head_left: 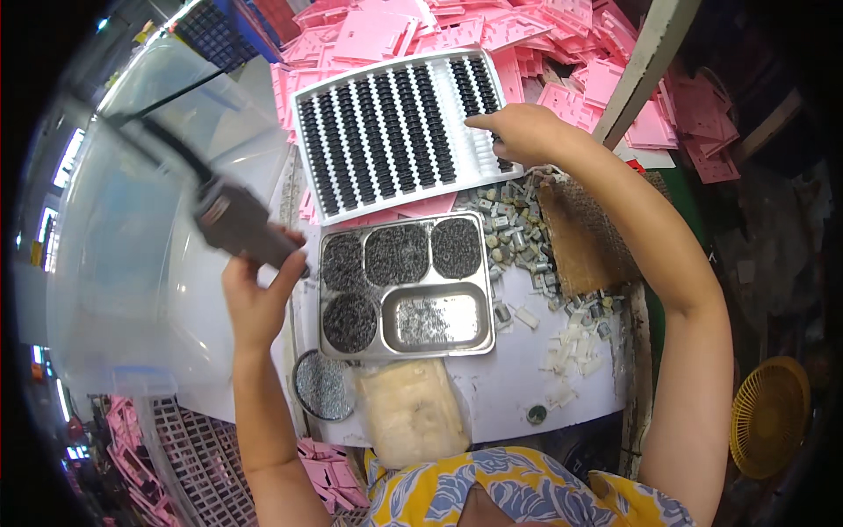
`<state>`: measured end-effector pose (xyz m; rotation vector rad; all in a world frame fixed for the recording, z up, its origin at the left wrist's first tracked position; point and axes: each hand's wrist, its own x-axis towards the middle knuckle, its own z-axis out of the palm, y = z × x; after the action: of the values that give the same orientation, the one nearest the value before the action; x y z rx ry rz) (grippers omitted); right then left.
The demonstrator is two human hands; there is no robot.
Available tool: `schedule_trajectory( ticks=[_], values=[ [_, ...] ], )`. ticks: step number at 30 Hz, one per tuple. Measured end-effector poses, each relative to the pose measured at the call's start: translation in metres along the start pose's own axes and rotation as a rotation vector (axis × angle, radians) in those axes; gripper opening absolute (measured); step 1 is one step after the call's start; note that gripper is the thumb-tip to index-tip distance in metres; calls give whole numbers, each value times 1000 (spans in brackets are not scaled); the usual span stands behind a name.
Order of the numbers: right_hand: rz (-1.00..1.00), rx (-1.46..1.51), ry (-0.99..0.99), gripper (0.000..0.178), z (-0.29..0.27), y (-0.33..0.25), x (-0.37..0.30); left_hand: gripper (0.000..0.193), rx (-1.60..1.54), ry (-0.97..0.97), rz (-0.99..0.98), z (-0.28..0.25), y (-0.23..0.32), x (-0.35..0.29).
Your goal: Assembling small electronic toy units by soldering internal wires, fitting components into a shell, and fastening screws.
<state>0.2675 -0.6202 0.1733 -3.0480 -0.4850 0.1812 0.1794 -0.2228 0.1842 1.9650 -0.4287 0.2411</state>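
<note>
At the far left a large clear plastic bin [132,220] stands against the table [527,386], close enough that things can be dropped into it without a stretch. The left hand [255,294] is raised beside it with its grip closed around a dark grey tool [237,224], fingers wrapped round the lower end so the body points up and away toward the bin; the tool is blurred, so its kind cannot be told. Just right of that hand lies a steel tray [406,285] with five compartments, four heaped with small dark parts and the lower right one nearly bare, which keeps the sorts apart and within reach of either hand. Below it sit a round lid [321,385] holding more tiny parts and a clear bag [411,411] of pale material, both at the near edge by the person's body. Above the steel tray a white slotted tray [399,132] lies tilted on a spread of pink sheets [492,35], its rows mostly filled with black parts while the columns at its right edge are empty. The right hand [518,132] rests on that edge, fingers bent and pinched at the open slots; whether the grip holds a part cannot be told. Under that forearm a heap of small grey metal pieces [518,224] lies loose on the table, with a brown mesh pad [584,241] beside it and white bits [571,347] scattered nearer. A yellow fan guard [771,413] lies far right, off the table.
</note>
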Motion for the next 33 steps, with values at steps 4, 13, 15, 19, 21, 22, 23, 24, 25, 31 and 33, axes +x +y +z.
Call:
schedule_trajectory(
  ticks=[4,13,15,19,21,22,23,24,25,31,33],
  values=[
    [-139,358,51,65,-47,-51,-52,35,6,-59,15,18,6,5],
    [-487,1309,316,54,-29,-172,-100,65,258,-483,142,43,79,-46],
    [-433,1389,392,48,-19,-173,-114,67,278,-483,196,32,73,-76],
    [-277,1501,491,47,-3,-185,-146,68,359,-615,46,-19,63,-143],
    [-159,1531,472,49,5,-188,-152,67,426,-694,56,-40,45,-168],
    [-105,1534,422,49,10,-188,-153,67,440,-738,28,-48,44,-178],
    [-92,1526,450,49,18,-186,-151,66,454,-782,1,-55,45,-187],
    [-83,1519,476,49,22,-190,-149,66,470,-823,-30,-63,46,-197],
    [-76,1512,501,48,24,-191,-147,66,472,-817,20,-70,48,-206],
    [96,1202,528,53,20,-187,-146,66,465,-763,125,-112,96,-224],
    [65,1210,515,54,18,-187,-145,67,466,-732,162,-123,105,-230]
  ],
)
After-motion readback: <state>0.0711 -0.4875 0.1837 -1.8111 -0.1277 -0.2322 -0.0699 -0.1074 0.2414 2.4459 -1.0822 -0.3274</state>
